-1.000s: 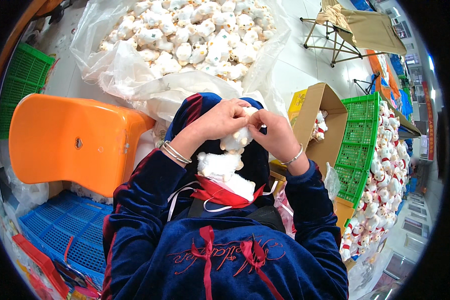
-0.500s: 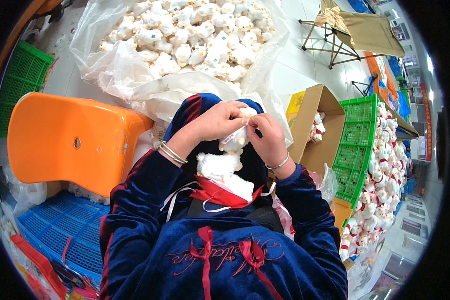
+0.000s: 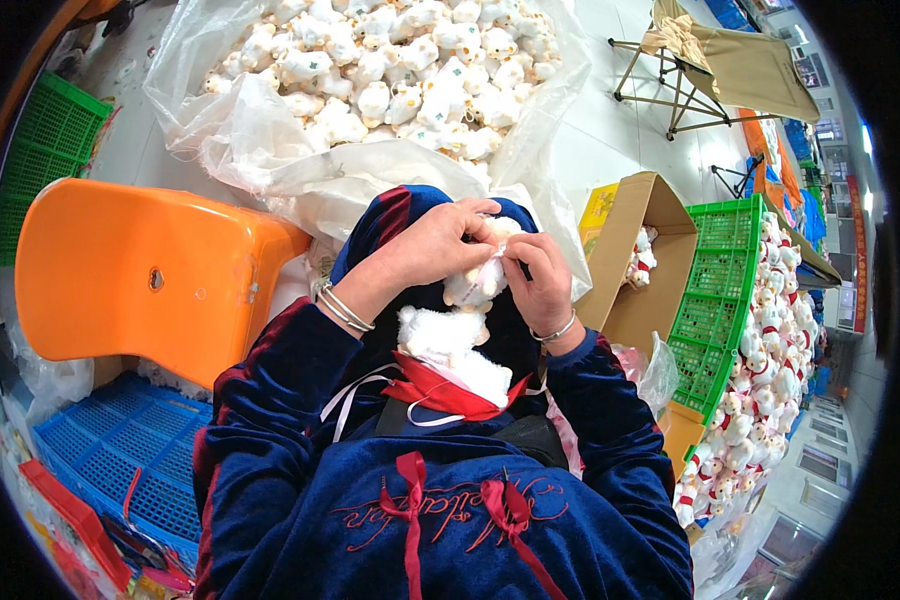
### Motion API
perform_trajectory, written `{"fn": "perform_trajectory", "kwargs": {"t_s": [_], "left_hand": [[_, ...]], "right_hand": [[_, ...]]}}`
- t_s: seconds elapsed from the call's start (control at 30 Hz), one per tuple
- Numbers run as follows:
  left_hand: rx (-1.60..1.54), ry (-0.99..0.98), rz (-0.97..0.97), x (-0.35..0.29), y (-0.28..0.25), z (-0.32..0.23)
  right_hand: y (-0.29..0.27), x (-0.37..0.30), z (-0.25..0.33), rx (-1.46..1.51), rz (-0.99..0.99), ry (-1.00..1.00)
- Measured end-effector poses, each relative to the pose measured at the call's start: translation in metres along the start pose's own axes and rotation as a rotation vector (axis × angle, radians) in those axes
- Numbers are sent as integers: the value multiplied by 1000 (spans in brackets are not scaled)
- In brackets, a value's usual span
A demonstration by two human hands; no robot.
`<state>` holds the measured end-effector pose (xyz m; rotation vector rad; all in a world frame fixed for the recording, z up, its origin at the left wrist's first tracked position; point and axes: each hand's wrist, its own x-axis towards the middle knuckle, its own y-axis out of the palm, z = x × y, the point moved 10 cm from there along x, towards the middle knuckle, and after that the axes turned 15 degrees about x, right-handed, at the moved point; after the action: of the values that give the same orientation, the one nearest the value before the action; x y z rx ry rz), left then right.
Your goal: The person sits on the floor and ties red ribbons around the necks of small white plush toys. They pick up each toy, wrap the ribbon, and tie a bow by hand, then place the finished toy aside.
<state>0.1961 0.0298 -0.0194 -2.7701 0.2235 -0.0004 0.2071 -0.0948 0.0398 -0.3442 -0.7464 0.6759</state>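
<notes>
Above my lap, a small white plush toy is held between my two hands. My left hand grips it from the left, thumb and fingers pinched at the toy's upper part. From the other side my right hand pinches at the same spot, its fingertips close to the left thumb; any small detail between the fingertips is too hard to make out. White fluffy plush pieces lie on my lap just below, against a red cloth with white cords.
A big clear plastic bag full of white plush toys lies ahead. An orange stool stands left, above a blue crate. To the right are a cardboard box, a green crate, many red-scarfed toys and a folding chair.
Both hands stay on the plush toy at the same spot, with only a slight shift of the fingers. The whole view has moved a little.
</notes>
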Motion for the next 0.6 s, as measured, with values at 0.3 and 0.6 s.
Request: {"fn": "perform_trajectory", "kwargs": {"t_s": [0.3, 0.6], "left_hand": [[18, 17, 4, 2, 2, -4], [136, 2, -59, -5, 2, -4]], "right_hand": [[-1, 8, 3, 37, 82, 8], [-1, 2, 1, 47, 47, -9]]}}
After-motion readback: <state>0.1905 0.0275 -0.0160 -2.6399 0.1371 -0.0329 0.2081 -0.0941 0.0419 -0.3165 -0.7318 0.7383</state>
